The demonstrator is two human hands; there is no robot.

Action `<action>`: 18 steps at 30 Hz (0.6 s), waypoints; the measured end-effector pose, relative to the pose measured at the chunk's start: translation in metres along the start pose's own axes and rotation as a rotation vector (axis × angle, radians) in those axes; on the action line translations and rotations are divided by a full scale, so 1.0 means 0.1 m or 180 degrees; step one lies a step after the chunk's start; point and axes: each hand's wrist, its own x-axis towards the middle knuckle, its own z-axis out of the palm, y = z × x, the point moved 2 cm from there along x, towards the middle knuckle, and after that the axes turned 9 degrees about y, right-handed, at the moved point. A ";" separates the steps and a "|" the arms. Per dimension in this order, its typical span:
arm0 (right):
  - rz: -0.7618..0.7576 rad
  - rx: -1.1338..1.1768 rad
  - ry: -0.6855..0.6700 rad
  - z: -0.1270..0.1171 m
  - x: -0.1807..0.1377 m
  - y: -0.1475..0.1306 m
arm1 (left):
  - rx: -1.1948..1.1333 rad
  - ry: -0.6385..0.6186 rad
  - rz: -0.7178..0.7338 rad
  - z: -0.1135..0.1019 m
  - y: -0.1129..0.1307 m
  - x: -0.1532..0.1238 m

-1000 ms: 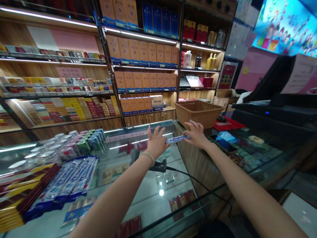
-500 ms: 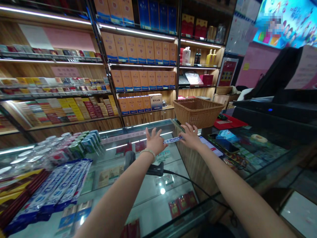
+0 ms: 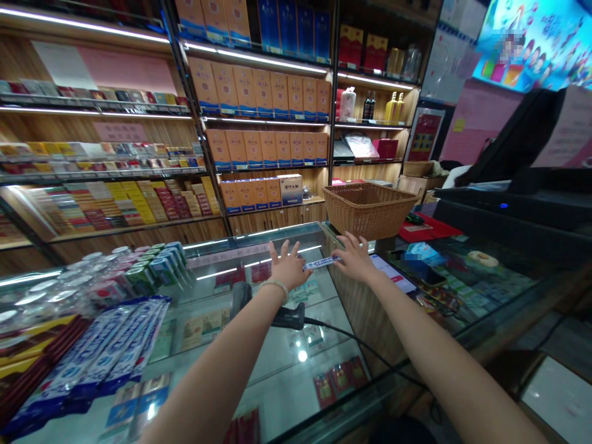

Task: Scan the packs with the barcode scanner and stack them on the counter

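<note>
A slim blue-and-white candy stick (image 3: 319,263) is held level between my two hands above the far end of the glass counter (image 3: 277,370). My left hand (image 3: 287,269) pinches its left end with the other fingers fanned upward. My right hand (image 3: 354,258) pinches the right end, fingers also spread. A pale bead bracelet circles my left wrist. Below my left forearm lies a black barcode scanner (image 3: 289,316) with its cable trailing right.
A wicker basket (image 3: 370,208) stands just beyond my right hand. Piles of blue-white and yellow-brown candy sticks (image 3: 92,351) and small tubs (image 3: 139,271) fill the counter's left. A phone (image 3: 393,274) and cash register (image 3: 518,185) sit to the right. Stocked shelves (image 3: 263,117) line the back wall.
Both hands have drifted slightly left and down with the candy stick held between them. The view has shifted a little; nothing was let go.
</note>
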 end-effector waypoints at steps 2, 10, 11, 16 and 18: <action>0.0003 0.0023 0.0025 -0.03 -0.01 -0.02 | -0.0003 -0.0003 0.0007 -0.02 0.00 -0.01; -0.0154 -0.0037 0.0179 -0.14 -0.10 -0.03 | 0.0033 0.0010 0.0193 -0.11 0.03 -0.08; -0.0192 -0.0060 0.0210 -0.15 -0.11 -0.02 | 0.0041 0.0012 0.0214 -0.12 0.03 -0.09; -0.0329 -0.0239 0.0238 -0.08 -0.15 0.02 | 0.0083 -0.0019 0.0250 -0.12 0.04 -0.15; -0.0331 -0.0277 0.0218 -0.04 -0.16 0.03 | 0.0098 -0.0011 0.0243 -0.11 0.04 -0.16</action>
